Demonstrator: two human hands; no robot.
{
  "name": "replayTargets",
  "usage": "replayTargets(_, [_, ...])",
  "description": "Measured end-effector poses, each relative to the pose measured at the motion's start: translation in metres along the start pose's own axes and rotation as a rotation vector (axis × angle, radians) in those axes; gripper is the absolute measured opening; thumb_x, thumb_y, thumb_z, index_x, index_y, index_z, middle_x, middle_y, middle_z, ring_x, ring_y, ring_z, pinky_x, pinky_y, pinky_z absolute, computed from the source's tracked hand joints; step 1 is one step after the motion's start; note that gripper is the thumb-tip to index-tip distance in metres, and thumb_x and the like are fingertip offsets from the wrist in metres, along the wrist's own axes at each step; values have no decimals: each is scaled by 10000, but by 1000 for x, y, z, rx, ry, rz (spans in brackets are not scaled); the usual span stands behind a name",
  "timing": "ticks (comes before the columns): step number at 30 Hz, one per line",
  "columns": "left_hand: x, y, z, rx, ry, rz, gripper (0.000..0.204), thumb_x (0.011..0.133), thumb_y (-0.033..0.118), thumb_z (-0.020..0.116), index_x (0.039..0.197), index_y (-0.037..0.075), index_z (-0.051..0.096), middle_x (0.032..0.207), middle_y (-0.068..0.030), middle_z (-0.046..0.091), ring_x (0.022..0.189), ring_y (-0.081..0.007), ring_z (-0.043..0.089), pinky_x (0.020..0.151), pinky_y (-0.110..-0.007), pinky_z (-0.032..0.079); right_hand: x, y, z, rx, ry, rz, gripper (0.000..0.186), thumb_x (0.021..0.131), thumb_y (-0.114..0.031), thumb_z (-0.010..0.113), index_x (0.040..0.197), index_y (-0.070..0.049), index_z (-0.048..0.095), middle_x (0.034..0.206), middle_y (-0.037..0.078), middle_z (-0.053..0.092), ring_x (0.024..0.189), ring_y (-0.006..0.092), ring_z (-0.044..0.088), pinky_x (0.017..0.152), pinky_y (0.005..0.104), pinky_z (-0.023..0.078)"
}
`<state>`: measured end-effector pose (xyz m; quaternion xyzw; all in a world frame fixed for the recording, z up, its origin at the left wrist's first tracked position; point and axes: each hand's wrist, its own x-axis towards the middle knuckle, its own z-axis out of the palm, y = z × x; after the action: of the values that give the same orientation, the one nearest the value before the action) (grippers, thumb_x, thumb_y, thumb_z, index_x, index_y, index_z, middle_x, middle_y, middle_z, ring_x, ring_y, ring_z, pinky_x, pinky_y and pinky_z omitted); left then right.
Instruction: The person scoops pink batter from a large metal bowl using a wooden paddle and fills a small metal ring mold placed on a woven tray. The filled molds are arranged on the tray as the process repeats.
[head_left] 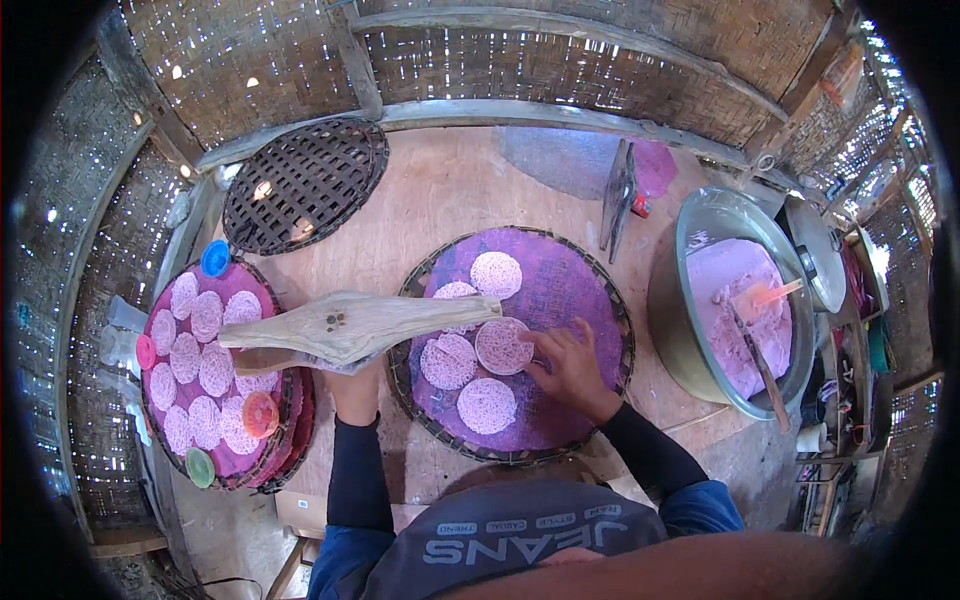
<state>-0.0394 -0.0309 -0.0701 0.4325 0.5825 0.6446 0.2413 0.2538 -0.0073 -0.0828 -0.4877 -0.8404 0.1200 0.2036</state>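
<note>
A long pale wooden press [400,325] spans from the left tray to the middle, with my left hand [352,392] gripping it from below, fingers mostly hidden behind it. My right hand [572,368] holds the edge of a pale round mould [504,346] with pink noodle strands inside, on a round woven tray [570,275] lined with purple material. Several lacy pink noodle discs [486,405] lie around the mould on that tray, one partly under the press's end.
A stacked tray [292,435] at left bears several discs and coloured moulds [215,258]. A dark lattice tray [305,185] lies behind. At right stand a large bowl [675,340] of pink dough [730,270] with utensils, and a lidded pot [812,255]. A dark wooden piece [617,200] lies near the wall.
</note>
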Motion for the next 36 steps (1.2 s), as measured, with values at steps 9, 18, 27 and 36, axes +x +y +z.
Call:
replayTargets(9, [0,2,4,-8,2,79,432,725,6,647,1124,-7,484,1035,-59,574,897,-159,552,787,-284,442,9,1,-3,103,-106,96,404,814,-188,596,1209,-169,510,965,37,612,1013,201,557,1027,529,198])
replayTargets(18, [-2,-2,-3,-134,40,-35,505,703,-6,707,1153,-24,480,1094,-121,575,991,-206,550,914,-330,407,27,17,20,21,-61,-12,567,845,-162,527,1381,-163,344,1102,66,611,1144,228,501,1067,562,134])
replayTargets(27, [-1,7,-9,-46,-11,-47,498,701,-13,707,1149,-35,490,1102,-108,576,986,-195,550,902,-314,411,17,12,6,91,-114,-69,1012,660,-462,717,1439,-111,173,1344,130,417,1277,299,352,1076,560,112])
replayTargets(36, [-3,9,-6,-116,-13,-67,493,705,-26,706,1148,-35,491,1104,-102,576,976,-182,555,883,-306,425,23,20,22,208,-176,-72,1107,605,-457,759,1444,-88,137,1378,151,374,1301,344,301,1077,572,89])
